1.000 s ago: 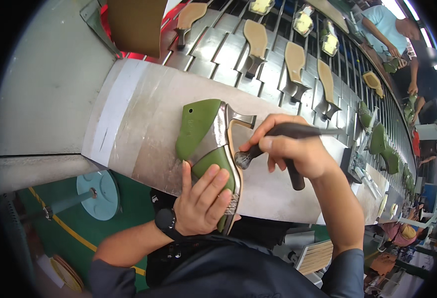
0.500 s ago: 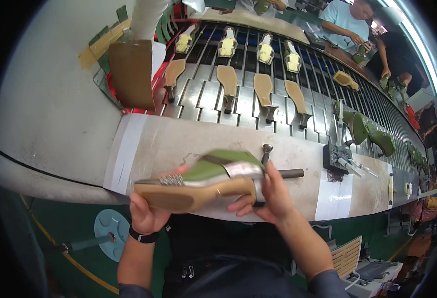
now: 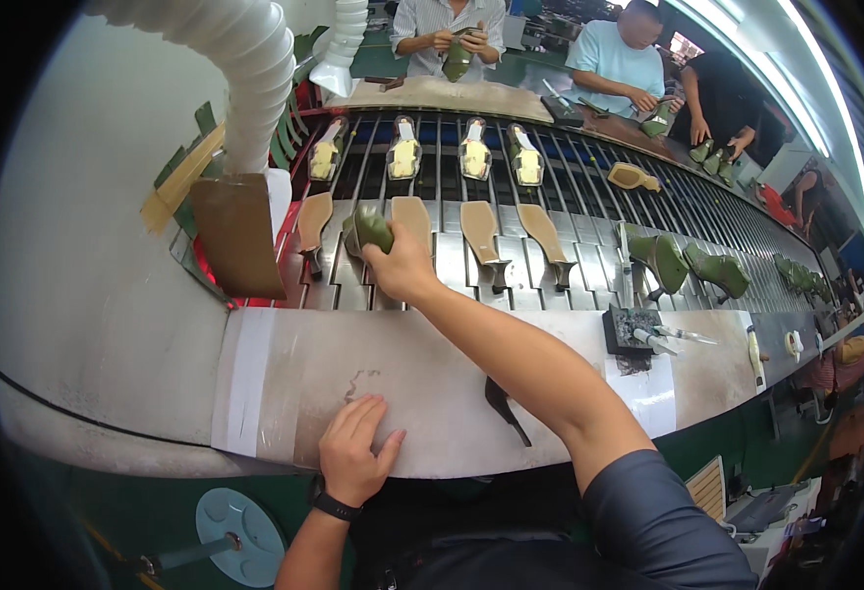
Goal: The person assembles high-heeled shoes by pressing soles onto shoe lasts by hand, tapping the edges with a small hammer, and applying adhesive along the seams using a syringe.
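My right hand (image 3: 403,265) reaches over the slatted conveyor, its fingers closed round a green heeled shoe (image 3: 365,230). The shoe is at the conveyor among tan soles with heels; one tan sole (image 3: 315,222) lies to its left and another tan sole (image 3: 412,214) just to its right. Whether the shoe touches the slats I cannot tell. My left hand (image 3: 353,450) rests with fingers stretched on the pale workbench (image 3: 432,369), holding nothing; a dark band circles its wrist. A dark hammer-like tool (image 3: 503,408) lies on the bench, partly hidden under my right forearm.
Farther back on the conveyor stand several lasts with yellow pads (image 3: 404,155). Green shoes (image 3: 660,261) stand at right, near a black block (image 3: 627,332) with syringes. A white hose (image 3: 245,88) and brown cardboard (image 3: 238,236) flank the left. Co-workers (image 3: 614,64) handle shoes opposite.
The shoe, held in both hands above the bench, has gone forward to the conveyor in my right hand. My left hand has let go and come down on the bench. The view has shifted.
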A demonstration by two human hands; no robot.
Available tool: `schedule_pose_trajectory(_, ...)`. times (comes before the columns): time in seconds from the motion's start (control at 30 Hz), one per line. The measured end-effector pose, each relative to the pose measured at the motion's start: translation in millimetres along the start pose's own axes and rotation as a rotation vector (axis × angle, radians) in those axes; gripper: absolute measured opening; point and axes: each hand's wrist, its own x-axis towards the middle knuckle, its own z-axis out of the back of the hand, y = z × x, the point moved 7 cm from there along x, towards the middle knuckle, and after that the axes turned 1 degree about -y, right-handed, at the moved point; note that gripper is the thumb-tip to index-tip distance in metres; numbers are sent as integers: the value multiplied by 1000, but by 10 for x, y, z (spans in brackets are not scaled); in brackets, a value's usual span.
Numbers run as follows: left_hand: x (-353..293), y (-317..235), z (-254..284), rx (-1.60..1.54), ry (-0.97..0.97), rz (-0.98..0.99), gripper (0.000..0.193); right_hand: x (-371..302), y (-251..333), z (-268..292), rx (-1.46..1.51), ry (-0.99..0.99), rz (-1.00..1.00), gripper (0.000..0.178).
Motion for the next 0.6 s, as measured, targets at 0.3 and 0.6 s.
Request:
schedule_pose_trajectory(0.3, -9, -57, 0, 127, -55, -40, 30, 852, -699, 1663, -940, 26, -52, 40)
schedule_pose_trajectory(0.6, 56, -3, -58, 101, 7, -42, 28, 1212, -2122, 2560, -856, -119, -391, 33)
